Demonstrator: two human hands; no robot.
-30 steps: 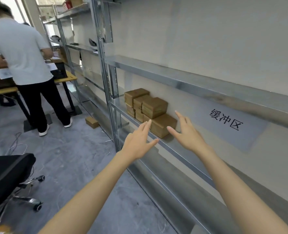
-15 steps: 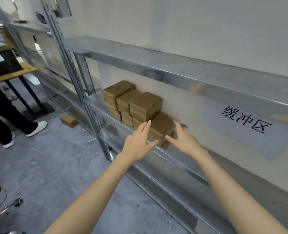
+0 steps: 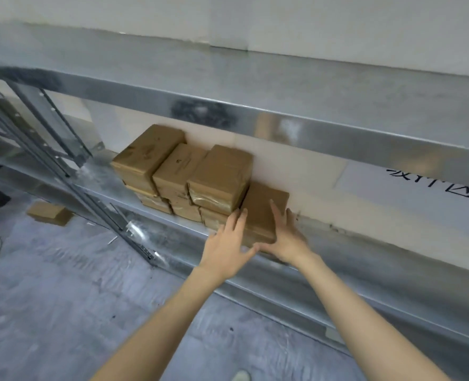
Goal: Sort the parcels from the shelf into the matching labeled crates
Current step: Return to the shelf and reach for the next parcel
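Left hand [image 3: 227,244]: flat, fingers straight, tips against the left front corner of the brown tape-wrapped cardboard parcel [image 3: 262,204]. Right hand [image 3: 286,239]: also flat, fingers straight up the parcel's right face, thumb stretched along its lower front edge. Neither hand is curled round it, so it's a two-palm squeeze, not a grip.

Parcel sits on the grey metal shelf [image 3: 98,171], one high, back end at the wall, left side tight against the two-high stack of matching brown parcels [image 3: 200,174].

Key geometry: parcel lies dead ahead, between the palms, long axis running front-to-back away from the body. Right hand reaches deeper; left has no gap beside the stack. Likely exit is a straight pull along that axis, towards the body. No labeled crates in view.
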